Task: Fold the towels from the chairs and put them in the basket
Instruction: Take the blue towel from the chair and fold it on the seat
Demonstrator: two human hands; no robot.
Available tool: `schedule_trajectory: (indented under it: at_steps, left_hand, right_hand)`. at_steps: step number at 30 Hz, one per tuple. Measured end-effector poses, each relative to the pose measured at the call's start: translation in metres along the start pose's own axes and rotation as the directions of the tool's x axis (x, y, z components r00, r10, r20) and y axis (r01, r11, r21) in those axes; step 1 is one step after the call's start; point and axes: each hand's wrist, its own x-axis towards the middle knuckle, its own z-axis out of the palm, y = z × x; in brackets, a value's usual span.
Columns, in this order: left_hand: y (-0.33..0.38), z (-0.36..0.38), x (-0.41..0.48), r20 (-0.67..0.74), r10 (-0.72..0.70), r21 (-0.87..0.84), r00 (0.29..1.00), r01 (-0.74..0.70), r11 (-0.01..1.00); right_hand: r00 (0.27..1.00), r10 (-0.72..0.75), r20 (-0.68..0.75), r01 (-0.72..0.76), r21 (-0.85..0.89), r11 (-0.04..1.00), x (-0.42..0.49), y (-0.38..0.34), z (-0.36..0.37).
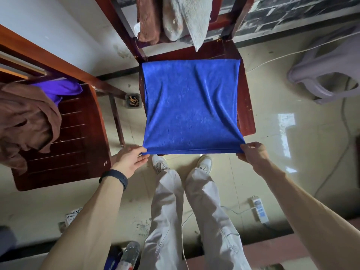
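Both hands (pixel 130 160) (pixel 253 153) pinch blue towel (pixel 191 106) near corners.

Blue towel (pixel 191 106): spread flat over seat of centre chair (pixel 247 106), covers most of it; dark red wood shows along R side. Soft wrinkles run toward the near corners. Near edge sits just past seat front, stretched btwn left hand (pixel 130 160) & right hand (pixel 253 154), each pinching one near corner. Far edge lies by the chair back. Hanging brown towel (pixel 148 22) & grey-white towel (pixel 187 18) are draped side by side over that back, touching; one grey-white corner points down at the seat. Left chair (pixel 81 133): crumpled brown towel (pixel 25 117) heaped on seat's L part, purple towel (pixel 60 89) bunched behind it, touching.
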Motion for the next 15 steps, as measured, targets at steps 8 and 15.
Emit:
schedule_trajectory:
  at_steps: [8, 15]
  left_hand:
    - [0.051, -0.013, -0.078, 0.064, 0.139, 0.049, 0.988, -0.142, 0.989]
    - [0.099, -0.015, -0.178, 0.183, 0.339, 0.408, 0.923, -0.385, 0.828]
  right_hand:
    - [0.995, -0.093, -0.025, 0.096, 0.231, 0.968, -0.067, -0.046, -0.046]
    - [0.952, -0.302, 0.044, 0.285, 0.227, 0.931, -0.155, -0.117, -0.094]
